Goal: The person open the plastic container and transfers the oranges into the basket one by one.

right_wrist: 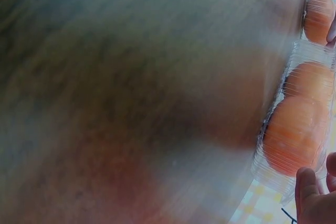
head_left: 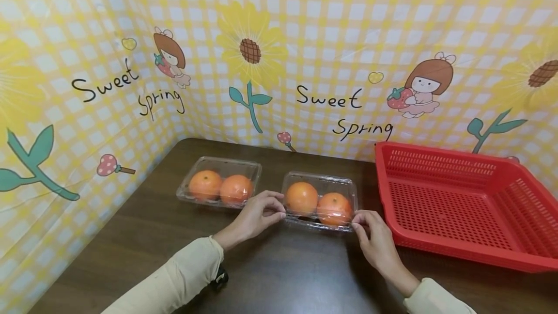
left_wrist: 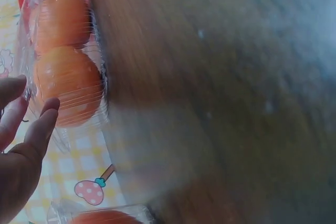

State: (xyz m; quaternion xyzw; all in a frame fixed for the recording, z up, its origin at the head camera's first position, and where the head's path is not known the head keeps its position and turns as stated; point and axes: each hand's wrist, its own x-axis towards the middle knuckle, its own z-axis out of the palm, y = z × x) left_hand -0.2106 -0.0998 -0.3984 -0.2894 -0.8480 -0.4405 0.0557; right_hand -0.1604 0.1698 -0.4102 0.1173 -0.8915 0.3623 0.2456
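Note:
A clear plastic clamshell box (head_left: 320,177) with two oranges inside sits near the middle of the brown table, its lid down over the fruit. My left hand (head_left: 258,214) holds the box's left end, thumb and fingers bent at its edge. At the front right corner, my right hand (head_left: 376,239) pinches the rim between thumb and fingers. The left wrist view shows thumb and fingertips (left_wrist: 51,104) right at the box's end, beside the nearer orange (left_wrist: 68,85). In the right wrist view, fingertips (right_wrist: 305,179) meet the other end, close to an orange (right_wrist: 295,135).
A second clear box (head_left: 231,164) holding two oranges stands to the left, just beyond my left hand. On the right lies a red perforated plastic basket (head_left: 444,207), its near left side close to my right hand. A yellow checked cloth (head_left: 279,76) backs the table.

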